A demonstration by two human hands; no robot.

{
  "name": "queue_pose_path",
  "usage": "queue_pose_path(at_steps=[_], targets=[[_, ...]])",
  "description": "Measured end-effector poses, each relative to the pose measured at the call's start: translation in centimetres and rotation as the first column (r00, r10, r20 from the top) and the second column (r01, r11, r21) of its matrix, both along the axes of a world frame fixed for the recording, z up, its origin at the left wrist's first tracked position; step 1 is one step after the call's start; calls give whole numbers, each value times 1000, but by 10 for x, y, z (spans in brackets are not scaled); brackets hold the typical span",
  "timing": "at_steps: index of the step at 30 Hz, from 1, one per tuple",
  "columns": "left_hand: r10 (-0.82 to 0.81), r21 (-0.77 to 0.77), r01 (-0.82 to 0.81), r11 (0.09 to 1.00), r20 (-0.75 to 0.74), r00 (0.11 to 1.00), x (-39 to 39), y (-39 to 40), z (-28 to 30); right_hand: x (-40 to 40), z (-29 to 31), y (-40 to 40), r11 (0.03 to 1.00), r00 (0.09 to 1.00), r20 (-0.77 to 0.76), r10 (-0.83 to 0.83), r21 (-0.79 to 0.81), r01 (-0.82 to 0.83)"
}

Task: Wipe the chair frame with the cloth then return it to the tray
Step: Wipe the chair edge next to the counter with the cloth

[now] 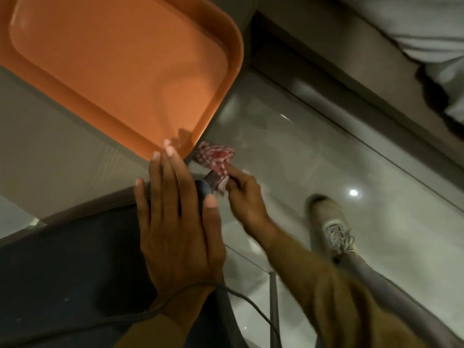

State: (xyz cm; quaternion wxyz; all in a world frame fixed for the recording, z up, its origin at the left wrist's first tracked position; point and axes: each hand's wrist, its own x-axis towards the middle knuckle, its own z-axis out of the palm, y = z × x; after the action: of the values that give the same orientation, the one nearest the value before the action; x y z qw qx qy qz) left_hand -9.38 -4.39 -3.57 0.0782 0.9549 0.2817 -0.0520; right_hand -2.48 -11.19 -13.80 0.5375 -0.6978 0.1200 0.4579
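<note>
Head view looks steeply down, and we see our left hand lying flat with the fingers spread and straight on the dark seat of the chair, its fingertips reaching the near corner of the orange tray; it grips nothing. Our right hand is pinched shut on the red-and-white patterned cloth, which bunches up just past the tray's corner and presses against a dark rounded part of the chair frame. Motion blur smears the right hand and the cloth, so we cannot make out the cloth's exact pattern or how much of the frame it covers. Most of the frame is hidden under our left hand and the seat; only that rounded end and a thin grey leg lower down show. The tray sits on a pale worktop, with its left and top sides cut off by the picture's edge, and its inside is bare. A grey cable crosses our left wrist. On the glossy tiled floor we see one beige laced shoe, and white bedding is cut off at the upper right.
</note>
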Motion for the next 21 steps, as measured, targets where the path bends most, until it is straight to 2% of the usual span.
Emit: queue_pose_path(at_steps=[2,4,6,11,15,18,21], targets=[[2,8,-2,1000,-21,1000,2,-1,2,-17,44,-11,992,998,64,-11,125,3],[2,6,-2,1000,-28,1000,3,-1,2,-26,54,-15,988,991,103,-83,138,68],[1,-4,-1,1000,-27,1000,3,-1,2,-27,34,-12,992,989,102,-104,87,95],[-5,-8,5,1000,5,1000,0,-1,-2,-4,-55,6,993,994,112,-17,-112,30],[-22,11,22,1000,21,1000,1,2,-6,7,-98,24,974,998,-28,-58,-222,50],[-17,7,17,1000,-11,1000,2,2,-3,2,-83,25,971,993,-47,-105,-221,92],[-4,4,4,1000,-36,999,3,2,1,-11,-39,17,985,993,52,-110,-131,116]])
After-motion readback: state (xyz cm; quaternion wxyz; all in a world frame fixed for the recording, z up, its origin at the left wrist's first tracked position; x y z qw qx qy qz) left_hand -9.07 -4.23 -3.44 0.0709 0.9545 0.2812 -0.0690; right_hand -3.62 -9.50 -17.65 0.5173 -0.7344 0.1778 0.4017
